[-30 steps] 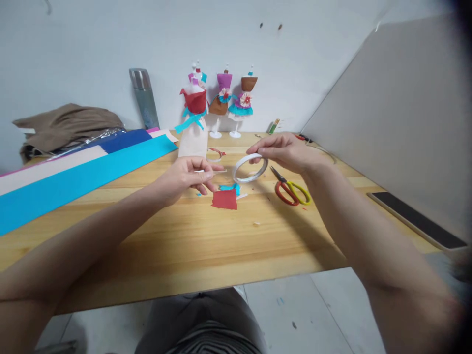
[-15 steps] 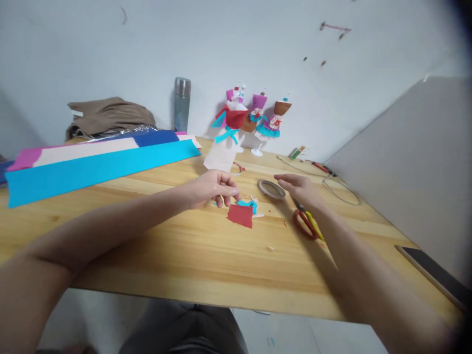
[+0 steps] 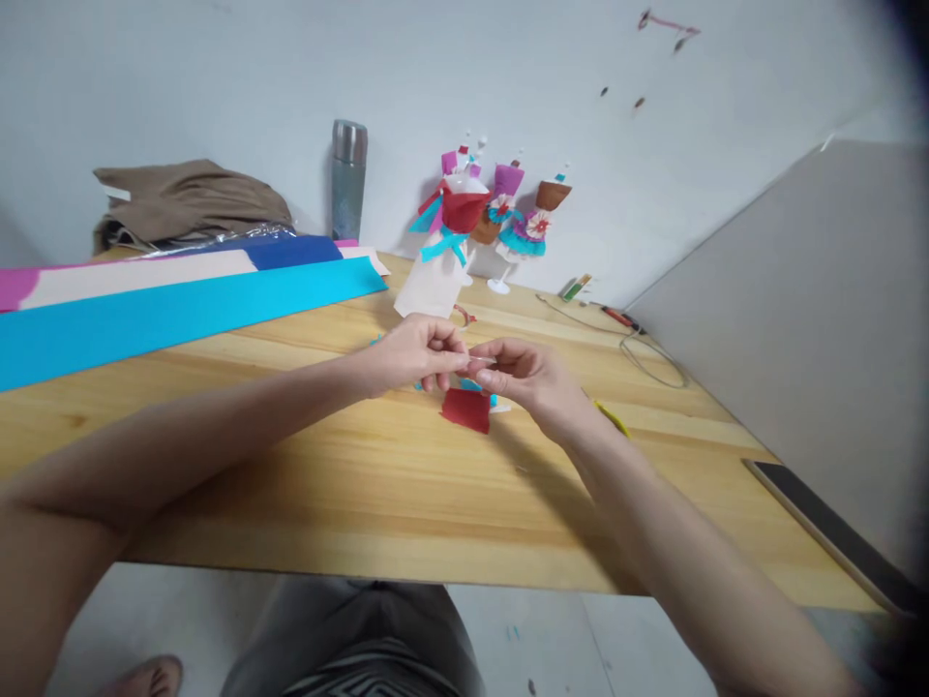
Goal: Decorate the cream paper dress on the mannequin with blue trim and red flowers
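Note:
My left hand [image 3: 421,352] and my right hand [image 3: 524,376] meet above the middle of the table, fingertips nearly touching. Between them is a thin pale strip [image 3: 482,359], pinched at the left by my left thumb and finger. My right fingers close around its other end. What the strip is made of is too small to tell. Just below, a red paper piece [image 3: 466,410] lies flat on the wood, beside blue scraps [image 3: 471,385] partly covered by my right hand. Only a bit of yellow scissor handle [image 3: 611,417] shows past my right wrist.
Long crepe paper sheets, blue in front [image 3: 181,312], lie at the left. Behind stand a grey flask [image 3: 349,184], folded brown cloth [image 3: 195,203] and several paper-dressed figures [image 3: 464,208]. A cable [image 3: 649,363] and a phone [image 3: 820,523] are on the right.
My right hand has moved left from beside the tape roll to meet my left hand, and its fingers have closed. The tape roll is now hidden. The view has shifted slightly.

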A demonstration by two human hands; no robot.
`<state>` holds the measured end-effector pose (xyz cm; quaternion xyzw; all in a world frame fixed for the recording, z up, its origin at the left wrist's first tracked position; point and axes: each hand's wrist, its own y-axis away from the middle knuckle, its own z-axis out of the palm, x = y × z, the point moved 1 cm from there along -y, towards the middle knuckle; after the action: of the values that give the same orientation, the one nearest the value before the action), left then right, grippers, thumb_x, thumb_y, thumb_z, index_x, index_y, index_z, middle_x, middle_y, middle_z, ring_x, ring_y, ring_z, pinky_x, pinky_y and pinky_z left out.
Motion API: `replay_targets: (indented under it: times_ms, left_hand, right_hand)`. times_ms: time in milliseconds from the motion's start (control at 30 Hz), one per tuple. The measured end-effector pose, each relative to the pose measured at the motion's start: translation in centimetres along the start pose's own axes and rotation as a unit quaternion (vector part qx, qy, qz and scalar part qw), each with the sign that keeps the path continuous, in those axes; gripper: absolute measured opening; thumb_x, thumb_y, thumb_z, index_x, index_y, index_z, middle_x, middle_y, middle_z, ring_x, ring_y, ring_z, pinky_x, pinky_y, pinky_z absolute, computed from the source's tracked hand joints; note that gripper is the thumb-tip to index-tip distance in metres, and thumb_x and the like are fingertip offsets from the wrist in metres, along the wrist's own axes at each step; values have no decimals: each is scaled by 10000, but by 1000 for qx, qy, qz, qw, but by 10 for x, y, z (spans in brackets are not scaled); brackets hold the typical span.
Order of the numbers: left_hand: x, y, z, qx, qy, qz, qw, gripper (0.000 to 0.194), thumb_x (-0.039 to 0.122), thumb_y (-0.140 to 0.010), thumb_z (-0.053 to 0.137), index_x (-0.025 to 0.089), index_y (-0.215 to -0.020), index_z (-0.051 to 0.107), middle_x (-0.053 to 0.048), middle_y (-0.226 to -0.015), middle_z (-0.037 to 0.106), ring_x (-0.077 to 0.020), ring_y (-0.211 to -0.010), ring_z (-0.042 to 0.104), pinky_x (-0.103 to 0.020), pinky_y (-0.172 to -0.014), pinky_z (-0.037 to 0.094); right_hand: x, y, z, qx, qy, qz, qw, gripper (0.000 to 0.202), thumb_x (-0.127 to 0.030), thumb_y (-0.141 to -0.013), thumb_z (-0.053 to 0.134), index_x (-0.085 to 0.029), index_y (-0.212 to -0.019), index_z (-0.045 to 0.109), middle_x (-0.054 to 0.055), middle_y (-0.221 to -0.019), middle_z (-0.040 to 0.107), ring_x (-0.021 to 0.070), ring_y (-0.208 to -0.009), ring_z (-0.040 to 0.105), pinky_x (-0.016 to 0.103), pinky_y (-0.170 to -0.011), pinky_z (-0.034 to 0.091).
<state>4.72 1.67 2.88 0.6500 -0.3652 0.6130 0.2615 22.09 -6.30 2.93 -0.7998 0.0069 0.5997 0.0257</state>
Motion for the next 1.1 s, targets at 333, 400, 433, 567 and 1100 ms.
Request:
replay_targets:
  times_ms: [333,400,433,567,1100]
  left_hand:
    - [-6,0,-2,14,-6,-22,1000,110,195,-784,665,140,-712,603,9,-566,620,-76,-477,560,-182,-473,446]
    - [-7,0,-2,18,6,-25,1000,137,220,-775,673,143,-698,589,-7,-635,655,-74,-491,567,-182,-462,434]
    - [-8,-1,-2,22,13,-24,999,149,228,-769,677,145,-690,582,-13,-663,666,-74,-494,568,-184,-456,430]
    - [-11,-1,-3,21,4,-21,1000,161,266,-761,690,142,-708,603,-20,-671,671,-78,-497,567,-191,-466,443]
    - [-4,-4,-25,-20,-67,-116,991,210,312,-732,778,138,-671,678,-22,-594,673,-106,-488,615,-192,-454,457]
  right_hand:
    - [-2,-1,-3,87,46,-55,994,351,-561,-693,785,-225,-745,699,65,-716,738,206,-660,667,339,-617,525]
    - [-1,-2,-5,85,41,-59,994,403,-599,-704,764,-218,-828,721,83,-764,753,227,-714,690,350,-634,540]
    - [1,-3,-6,82,41,-61,994,431,-608,-705,760,-212,-874,729,91,-794,759,237,-745,699,355,-648,546]
    - [9,-7,-7,73,71,-68,993,403,-581,-684,776,-197,-794,721,76,-724,730,209,-645,652,331,-587,498]
    - [2,-5,8,80,157,-85,981,276,-469,-717,664,-216,-622,605,28,-572,606,150,-523,494,286,-514,362]
